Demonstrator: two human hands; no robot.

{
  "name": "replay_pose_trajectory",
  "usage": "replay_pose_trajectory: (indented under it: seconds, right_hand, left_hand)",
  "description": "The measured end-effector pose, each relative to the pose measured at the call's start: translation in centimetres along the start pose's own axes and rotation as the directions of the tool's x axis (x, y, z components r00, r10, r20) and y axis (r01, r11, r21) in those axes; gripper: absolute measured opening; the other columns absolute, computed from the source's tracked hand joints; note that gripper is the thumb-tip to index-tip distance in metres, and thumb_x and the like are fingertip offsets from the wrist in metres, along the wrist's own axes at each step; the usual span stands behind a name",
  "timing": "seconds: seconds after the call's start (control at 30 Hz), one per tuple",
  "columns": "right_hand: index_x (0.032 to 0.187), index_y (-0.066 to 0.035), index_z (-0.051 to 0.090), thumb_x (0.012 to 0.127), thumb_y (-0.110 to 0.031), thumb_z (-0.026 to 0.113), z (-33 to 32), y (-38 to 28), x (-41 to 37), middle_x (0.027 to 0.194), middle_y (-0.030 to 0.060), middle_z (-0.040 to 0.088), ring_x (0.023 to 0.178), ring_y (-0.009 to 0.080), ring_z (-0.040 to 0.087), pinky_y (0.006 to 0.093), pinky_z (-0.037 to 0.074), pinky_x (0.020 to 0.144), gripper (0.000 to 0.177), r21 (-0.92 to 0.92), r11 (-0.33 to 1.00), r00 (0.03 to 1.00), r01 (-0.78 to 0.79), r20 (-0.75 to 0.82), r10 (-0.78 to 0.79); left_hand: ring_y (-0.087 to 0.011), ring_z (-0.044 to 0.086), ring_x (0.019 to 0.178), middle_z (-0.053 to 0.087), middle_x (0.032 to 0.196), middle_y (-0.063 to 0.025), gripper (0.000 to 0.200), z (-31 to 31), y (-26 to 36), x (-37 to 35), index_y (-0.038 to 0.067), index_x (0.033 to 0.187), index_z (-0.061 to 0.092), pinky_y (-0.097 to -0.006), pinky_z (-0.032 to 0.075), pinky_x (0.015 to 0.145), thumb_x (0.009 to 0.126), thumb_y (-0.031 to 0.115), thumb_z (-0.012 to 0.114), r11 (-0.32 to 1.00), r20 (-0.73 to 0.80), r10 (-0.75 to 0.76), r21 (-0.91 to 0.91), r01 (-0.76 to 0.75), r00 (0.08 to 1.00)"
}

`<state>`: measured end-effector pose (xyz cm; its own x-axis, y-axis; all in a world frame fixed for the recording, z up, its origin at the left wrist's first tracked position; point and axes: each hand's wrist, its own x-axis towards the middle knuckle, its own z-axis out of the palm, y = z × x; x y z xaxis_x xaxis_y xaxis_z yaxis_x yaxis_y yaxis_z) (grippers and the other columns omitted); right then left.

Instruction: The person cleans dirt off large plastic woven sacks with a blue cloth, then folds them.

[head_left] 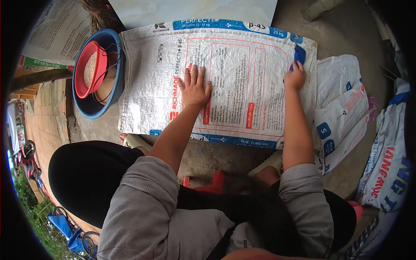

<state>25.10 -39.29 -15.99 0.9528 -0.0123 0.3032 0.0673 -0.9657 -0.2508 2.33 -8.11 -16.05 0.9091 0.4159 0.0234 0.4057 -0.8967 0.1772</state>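
Note:
A large white feed sack (149, 86) with red, blue and black print lies flat in front of me. My left hand (193, 89) rests palm down on its middle, fingers spread, holding nothing. Near the sack's right edge, my right hand (294, 77) is closed on a blue cloth (299, 56) that touches the sack. Part of the cloth is hidden under the fingers.
Left of the sack stands a blue basin (89, 112) holding a red basket (79, 80) with pale grains. More printed sacks lie to the right, including a crumpled white sack (338, 82). A red stool (212, 186) is partly visible below me.

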Motion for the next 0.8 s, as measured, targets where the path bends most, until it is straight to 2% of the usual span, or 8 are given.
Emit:
replay_pose_trajectory:
  seconds: [0.3,0.47,0.5,0.53,0.57,0.67,0.7,0.8]
  right_hand:
    - [0.115,-0.006,0.07,0.077,-0.007,0.058,-1.9,-5.0,-2.4,0.116,0.0199,0.067,0.111,0.0351,0.062,0.0394,0.047,0.099,0.04,0.468,0.791,0.918,-0.393,0.147,0.369]
    - [0.118,-0.002,0.065,0.076,-0.003,0.055,-4.4,-18.5,-4.9,0.116,0.0154,0.065,0.108,0.0261,0.061,0.0323,0.044,0.097,0.043,0.823,0.391,0.905,-0.412,0.42,0.07]
    - [0.116,-0.002,0.065,0.076,0.0,0.054,-7.0,-21.3,-5.6,0.114,0.0142,0.065,0.104,0.0225,0.061,0.0305,0.046,0.093,0.042,0.849,0.361,0.898,-0.385,0.435,-0.066]
    - [0.118,-0.002,0.065,0.076,0.001,0.053,-8.7,-22.8,-5.6,0.114,0.0127,0.065,0.104,0.0208,0.061,0.0297,0.047,0.092,0.043,0.836,0.345,0.855,-0.426,0.497,-0.147]
    - [0.119,-0.003,0.064,0.076,0.002,0.052,-10.0,-24.3,-5.7,0.114,0.0112,0.065,0.104,0.0192,0.061,0.0289,0.048,0.09,0.045,0.821,0.333,0.805,-0.464,0.547,-0.228]
    - [0.118,-0.004,0.065,0.076,-0.001,0.055,-11.4,-27.0,-6.7,0.111,0.0108,0.065,0.099,0.0196,0.061,0.0283,0.049,0.087,0.043,0.812,0.013,0.772,-0.583,0.559,-0.301]
    - [0.122,-0.006,0.062,0.079,-0.006,0.059,-12.8,-28.5,-7.7,0.114,0.013,0.063,0.102,0.0208,0.06,0.0289,0.048,0.09,0.043,0.846,0.068,0.784,-0.528,0.517,-0.343]
    - [0.143,-0.017,0.047,0.085,-0.027,0.065,-9.8,-29.8,-10.1,0.148,0.0166,0.044,0.143,0.0395,0.029,0.0544,0.019,0.115,0.061,0.871,0.483,0.814,0.091,0.214,-0.539]
  left_hand:
    - [-0.0326,0.004,0.151,0.014,0.164,-0.007,0.067,0.7,0.0,0.2,0.026,0.157,0.019,-0.0632,0.0,0.116,0.098,0.053,0.035,0.999,0.08,-0.004,0.046,0.0,0.997]
    - [-0.0361,0.007,0.151,0.011,0.164,-0.0124,0.075,-1.6,0.4,2.8,0.024,0.158,0.015,-0.067,0.003,0.114,0.096,0.062,0.035,0.927,0.437,0.188,-0.376,-0.011,0.88]
    - [-0.0366,0.009,0.15,0.011,0.164,-0.0125,0.077,-0.1,-0.8,4.6,0.025,0.158,0.014,-0.0671,0.005,0.113,0.096,0.065,0.033,0.847,0.486,0.31,-0.532,-0.005,0.817]
    - [-0.0357,0.015,0.149,0.015,0.164,-0.0093,0.082,0.4,0.3,5.4,0.024,0.157,0.016,-0.0683,0.012,0.112,0.093,0.073,0.03,0.198,0.347,0.272,-0.933,0.3,0.898]
    - [-0.0334,0.018,0.148,0.018,0.163,-0.0085,0.089,-5.8,1.0,5.3,0.02,0.156,0.019,-0.0674,0.017,0.111,0.09,0.079,0.029,-0.067,0.476,0.173,-0.868,0.493,0.862]
    - [-0.0346,0.044,0.134,0.037,0.152,-0.0162,0.089,-12.6,0.1,6.7,0.018,0.152,0.03,-0.066,0.03,0.107,0.088,0.081,0.031,-0.335,0.518,0.281,-0.736,0.589,0.808]
    - [-0.0297,0.06,0.115,0.055,0.133,-0.0131,0.072,-14.0,-0.7,6.8,0.014,0.141,0.044,-0.0531,0.047,0.098,0.093,0.068,0.043,-0.519,0.379,0.453,-0.623,0.585,0.807]
    - [-0.0153,0.064,0.088,0.066,0.102,-0.0036,0.031,-14.3,-2.2,7.8,0.01,0.118,0.058,-0.0312,0.054,0.076,0.092,0.023,0.068,-0.467,0.334,0.022,-0.83,0.305,0.942]
